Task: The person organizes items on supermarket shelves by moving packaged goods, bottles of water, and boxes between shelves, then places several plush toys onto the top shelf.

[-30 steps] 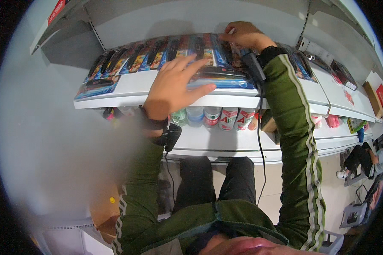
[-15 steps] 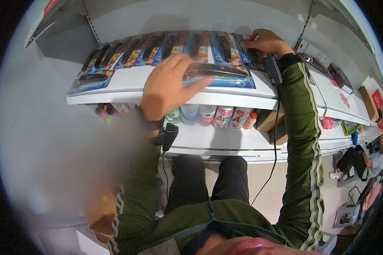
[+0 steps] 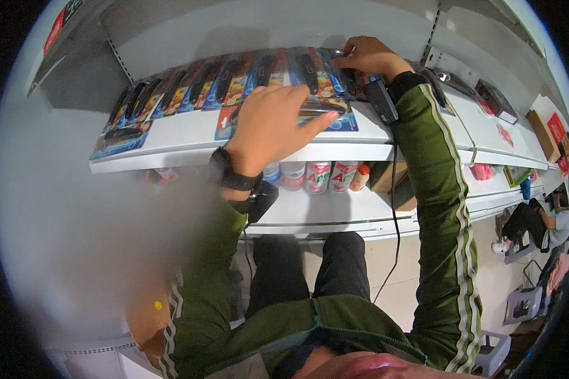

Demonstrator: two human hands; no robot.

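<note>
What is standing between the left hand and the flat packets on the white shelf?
Nothing visible. The left hand already lies flat on a loose blister packet at the front of the upper shelf. The right hand touches the packet row behind.

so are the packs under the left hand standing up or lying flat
Lying flat: the blister packs rest face-up on the white shelf, with the left hand spread on top.

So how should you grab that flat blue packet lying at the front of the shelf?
The blue packet lies flat, its front edge close to the shelf's front lip, under the left hand. Probably best to come from the front: pinch that near edge, thumb below and fingers on top, sliding it forward a little first. It looks thin, so a top grab would likely slip.
</note>
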